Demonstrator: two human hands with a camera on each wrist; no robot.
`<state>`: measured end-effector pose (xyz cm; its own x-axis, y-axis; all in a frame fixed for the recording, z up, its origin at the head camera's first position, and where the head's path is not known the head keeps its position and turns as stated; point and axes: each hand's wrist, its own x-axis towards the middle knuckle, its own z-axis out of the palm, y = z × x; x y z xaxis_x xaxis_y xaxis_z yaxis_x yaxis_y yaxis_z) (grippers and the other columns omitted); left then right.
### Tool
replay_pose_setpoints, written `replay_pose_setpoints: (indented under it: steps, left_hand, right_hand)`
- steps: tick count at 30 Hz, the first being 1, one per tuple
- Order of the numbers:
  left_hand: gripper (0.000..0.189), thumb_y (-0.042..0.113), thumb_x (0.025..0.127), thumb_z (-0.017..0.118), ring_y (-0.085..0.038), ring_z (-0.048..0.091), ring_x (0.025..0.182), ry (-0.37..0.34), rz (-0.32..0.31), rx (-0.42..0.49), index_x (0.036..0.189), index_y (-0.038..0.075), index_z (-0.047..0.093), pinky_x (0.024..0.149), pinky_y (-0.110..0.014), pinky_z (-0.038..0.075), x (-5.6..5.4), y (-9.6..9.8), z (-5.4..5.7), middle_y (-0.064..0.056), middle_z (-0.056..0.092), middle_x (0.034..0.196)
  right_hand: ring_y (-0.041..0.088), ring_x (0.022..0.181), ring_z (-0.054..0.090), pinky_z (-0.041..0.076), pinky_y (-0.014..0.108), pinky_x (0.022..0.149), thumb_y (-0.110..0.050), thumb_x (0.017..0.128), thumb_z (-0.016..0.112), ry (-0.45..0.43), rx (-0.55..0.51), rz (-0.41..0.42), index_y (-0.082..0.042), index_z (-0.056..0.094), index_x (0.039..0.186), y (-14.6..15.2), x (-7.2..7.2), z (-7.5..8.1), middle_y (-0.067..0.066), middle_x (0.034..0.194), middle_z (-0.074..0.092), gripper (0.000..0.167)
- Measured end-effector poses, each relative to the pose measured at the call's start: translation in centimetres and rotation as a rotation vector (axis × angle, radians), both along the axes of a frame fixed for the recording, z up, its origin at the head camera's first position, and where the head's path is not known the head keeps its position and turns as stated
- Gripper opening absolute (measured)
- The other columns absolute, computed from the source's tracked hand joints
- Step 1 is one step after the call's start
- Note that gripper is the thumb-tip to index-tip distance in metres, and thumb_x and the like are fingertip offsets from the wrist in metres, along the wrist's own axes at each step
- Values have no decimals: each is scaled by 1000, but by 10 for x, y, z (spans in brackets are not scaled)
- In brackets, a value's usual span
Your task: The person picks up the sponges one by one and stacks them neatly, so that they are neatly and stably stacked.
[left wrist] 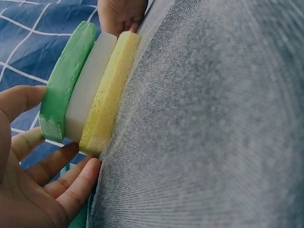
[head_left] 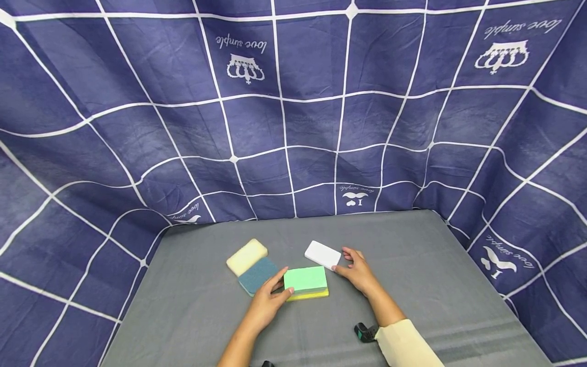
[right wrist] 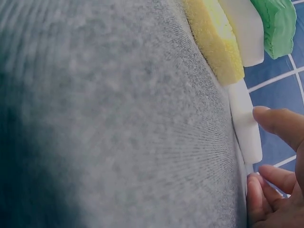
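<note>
Left hand (head_left: 267, 302): spread, touching pale-green rectangular block (head_left: 304, 279) over thick white slab (left wrist: 90, 85) and yellow porous sponge (left wrist: 112, 94), lower centre.
Right hand (head_left: 359, 273): spread, touching flat white block (head_left: 322, 254), lower centre.

Gray surface with a small pile of sponges

So the surface (head_left: 394, 239) had a gray woven-looking cover, kinda wrinkled toward the near right corner. Over on the left sat a cream sponge (head_left: 246, 257) with a blue pad (head_left: 258, 275) right up against it. In the middle, a yellow sponge (left wrist: 110, 95) lay flat as the bottom layer of a three-high stack (head_left: 305, 278). A lone white block (head_left: 322, 255) lay just beyond that, a bit to the right.
</note>
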<state>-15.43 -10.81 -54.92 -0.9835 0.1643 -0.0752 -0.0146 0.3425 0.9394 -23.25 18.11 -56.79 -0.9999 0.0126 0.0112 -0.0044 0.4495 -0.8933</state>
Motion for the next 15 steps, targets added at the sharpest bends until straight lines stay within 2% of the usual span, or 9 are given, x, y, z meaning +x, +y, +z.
replay_pose_setpoints:
  steps: [9, 15]
  left_hand:
    - [66, 41, 94, 70, -38, 61, 127, 0, 9, 5, 154, 26, 45, 94, -44, 59, 1, 3, 0, -20, 49, 151]
    - [65, 43, 94, 69, -37, 61, 127, 8, 28, -8, 153, 29, 45, 93, -42, 59, 1, 4, -2, -19, 50, 152]
  right_hand:
    - [32, 123, 54, 50, 48, 103, -15, 76, 87, 28, 41, -2, 1, 57, 136, -4, 2, -2, 19, 131, 53, 69]
    - [33, 118, 56, 52, 44, 98, -14, 74, 88, 62, 79, -9, 2, 61, 130, -6, 3, -2, 20, 127, 55, 64]
